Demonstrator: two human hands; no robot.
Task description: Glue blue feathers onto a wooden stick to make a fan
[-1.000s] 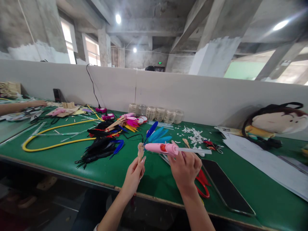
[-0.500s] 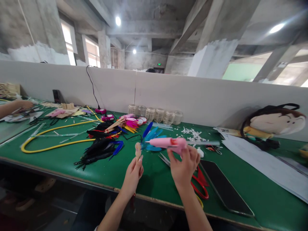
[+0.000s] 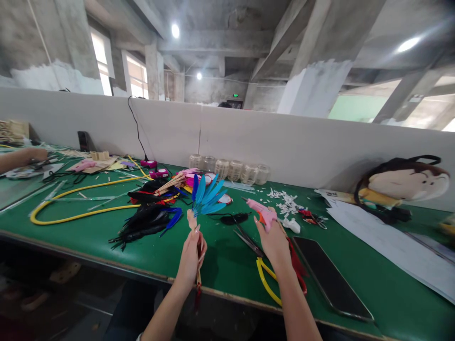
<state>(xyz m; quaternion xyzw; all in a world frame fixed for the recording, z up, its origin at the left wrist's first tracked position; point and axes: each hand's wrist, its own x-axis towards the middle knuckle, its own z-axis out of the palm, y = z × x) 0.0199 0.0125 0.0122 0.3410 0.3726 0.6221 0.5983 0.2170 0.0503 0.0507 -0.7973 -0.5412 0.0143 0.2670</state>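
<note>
My left hand (image 3: 192, 253) is closed around the wooden handle of a small feather fan (image 3: 206, 196). The fan's blue feathers spread upward, and a dark red tassel hangs below the handle. A pink hot glue gun (image 3: 261, 211) sits in my right hand (image 3: 276, 244), its nozzle pointing left and away from me, apart from the fan. Part of its grip is hidden by my fingers. Scissors (image 3: 250, 241) lie open beside that hand, and yellow handles (image 3: 268, 279) show below them. A dark feather (image 3: 234, 218) rests between the two hands.
Black feathers (image 3: 144, 227) and a yellow tube (image 3: 71, 220) lie left. Jars (image 3: 236, 171) line the partition. White scraps (image 3: 286, 201), a phone (image 3: 332, 277), paper sheets (image 3: 373, 241) and a plush bag (image 3: 401, 182) are right. Another person's hand (image 3: 37, 154) is at far left.
My right hand has drawn the glue gun right and back from the fan, turning its nozzle away from me. The fan has shifted slightly left, its feathers now more upright.
</note>
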